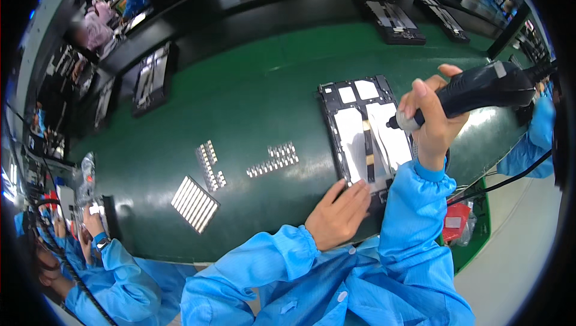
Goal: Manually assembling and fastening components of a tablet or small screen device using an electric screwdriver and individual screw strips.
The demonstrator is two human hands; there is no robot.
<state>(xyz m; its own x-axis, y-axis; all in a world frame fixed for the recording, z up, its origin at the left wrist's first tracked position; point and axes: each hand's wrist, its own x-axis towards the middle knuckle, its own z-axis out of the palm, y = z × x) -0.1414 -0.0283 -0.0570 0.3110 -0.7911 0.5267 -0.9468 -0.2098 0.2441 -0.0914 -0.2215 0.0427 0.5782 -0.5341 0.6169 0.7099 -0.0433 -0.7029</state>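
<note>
Head view: farthest left of your hands, a striped pad (195,203) lies on the green worktop (138,164). A little nearer your hands come two groups of small parts: one (210,167) just beyond the pad, the other (273,165) ahead of your left hand and to its left.

Your left hand (339,217) lies with fingers stretched out over the near edge of the unit (354,140), pinching nothing. A firm, even press there should stop the unit from turning; fingertips are best kept well clear of the driver's tip.

The unit lies flat, ahead of your left hand and partly under your right: a black, oblong frame with two long, glossy white panels, two smaller white patches at the far end, and a dark strip with tan bands running down between the panels.

Your right hand (435,119) is curled round the front of the black driver (489,89), its tip over the right panel; you cannot tell from here whether it touches. The driver slants, so standing it more upright would probably serve better, with light pressure to spare the panel.

Right of and below that hand is a green bin (471,260).
</note>
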